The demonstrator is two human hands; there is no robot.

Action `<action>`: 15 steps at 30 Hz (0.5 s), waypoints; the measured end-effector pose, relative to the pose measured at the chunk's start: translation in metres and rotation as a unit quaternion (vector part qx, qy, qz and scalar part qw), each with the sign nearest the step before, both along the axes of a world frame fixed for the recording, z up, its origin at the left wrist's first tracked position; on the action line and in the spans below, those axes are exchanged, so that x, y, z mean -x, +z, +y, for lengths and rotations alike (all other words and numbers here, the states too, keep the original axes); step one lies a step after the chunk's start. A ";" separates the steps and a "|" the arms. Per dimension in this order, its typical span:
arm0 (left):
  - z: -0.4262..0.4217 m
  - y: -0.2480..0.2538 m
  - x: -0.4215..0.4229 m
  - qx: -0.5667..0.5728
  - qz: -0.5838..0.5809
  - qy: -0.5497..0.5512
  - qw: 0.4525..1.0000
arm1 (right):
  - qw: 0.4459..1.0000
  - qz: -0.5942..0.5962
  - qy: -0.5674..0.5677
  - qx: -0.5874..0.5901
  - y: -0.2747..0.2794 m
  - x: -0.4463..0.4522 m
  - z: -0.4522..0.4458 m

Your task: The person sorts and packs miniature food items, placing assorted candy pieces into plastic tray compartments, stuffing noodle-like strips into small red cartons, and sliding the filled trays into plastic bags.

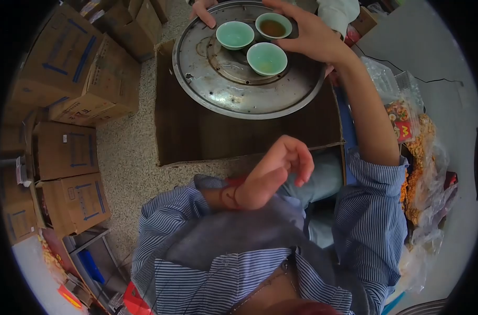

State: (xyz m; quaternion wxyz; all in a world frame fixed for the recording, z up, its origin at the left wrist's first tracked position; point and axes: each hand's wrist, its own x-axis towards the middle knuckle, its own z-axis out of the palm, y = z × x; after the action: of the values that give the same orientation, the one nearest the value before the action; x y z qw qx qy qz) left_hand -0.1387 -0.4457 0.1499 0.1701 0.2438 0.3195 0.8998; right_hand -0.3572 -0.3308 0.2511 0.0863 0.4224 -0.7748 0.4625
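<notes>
A round metal tray (239, 102) carries three pale green cups. My right hand (312, 34) reaches across its far right side, thumb and fingers around the cup of brown tea (272, 28). Nearer to me sits a cup with a little pale yellow liquid (267, 59). To its left is another green cup (235, 35). My left hand (275, 173), with a red cord at the wrist, is raised in front of my chest, loosely curled and holding nothing. Another person's hand (204, 11) rests on the tray's far left rim.
Beneath the tray stands a dark brown box-like table (239, 139) with worn edges. Cardboard boxes (73, 202) are stacked along the left. Plastic bags of packaged food (417, 157) lie on the right. The other person's pale sleeve (337, 13) shows behind the tray.
</notes>
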 end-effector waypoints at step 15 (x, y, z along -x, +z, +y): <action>0.017 0.003 -0.009 -0.079 -0.137 -0.319 0.934 | 0.990 -0.132 0.049 0.015 0.056 -0.175 0.078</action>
State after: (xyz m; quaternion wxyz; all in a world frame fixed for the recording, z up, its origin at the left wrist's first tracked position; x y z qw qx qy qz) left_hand -0.1300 -0.4290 0.1528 0.4705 0.2195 0.1264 0.8453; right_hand -0.1822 -0.2528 0.3072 -0.0336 0.3936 -0.7505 0.5298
